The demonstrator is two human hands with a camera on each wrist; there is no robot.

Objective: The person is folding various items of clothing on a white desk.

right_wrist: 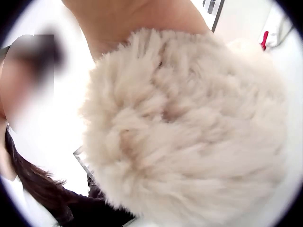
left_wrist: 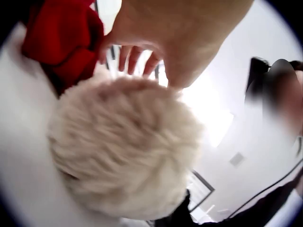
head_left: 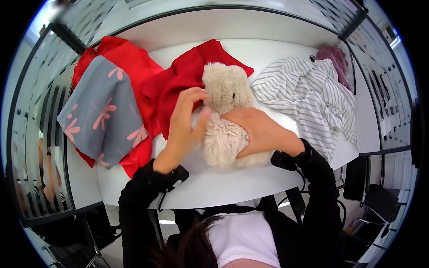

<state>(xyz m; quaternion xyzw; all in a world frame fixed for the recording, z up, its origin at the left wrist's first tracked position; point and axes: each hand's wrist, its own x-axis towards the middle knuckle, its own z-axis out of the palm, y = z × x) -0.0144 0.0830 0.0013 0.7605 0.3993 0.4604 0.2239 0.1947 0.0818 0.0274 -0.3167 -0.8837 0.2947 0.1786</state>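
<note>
A fluffy cream plush toy (head_left: 225,138) with a small dark eye lies on the white table, its head pointing away from the person. The right hand (head_left: 263,130) grips its middle, thumb and fingers spread round the fur. Beside the toy's left side is the left hand (head_left: 182,125), slightly blurred, fingers loosely bent and raised near its head; whether they touch the fur is unclear. Fur (left_wrist: 125,149) fills much of the left wrist view below the left hand (left_wrist: 175,33). In the right wrist view, fur (right_wrist: 189,127) hides the right hand's fingers.
Red cloth (head_left: 183,67) lies behind and left of the toy. A grey-blue cloth with pink flowers (head_left: 100,111) rests on more red fabric at the left. Striped white cloth (head_left: 308,94) spreads at the right, near a mauve item (head_left: 333,60). Low partitions edge the white table (head_left: 196,187).
</note>
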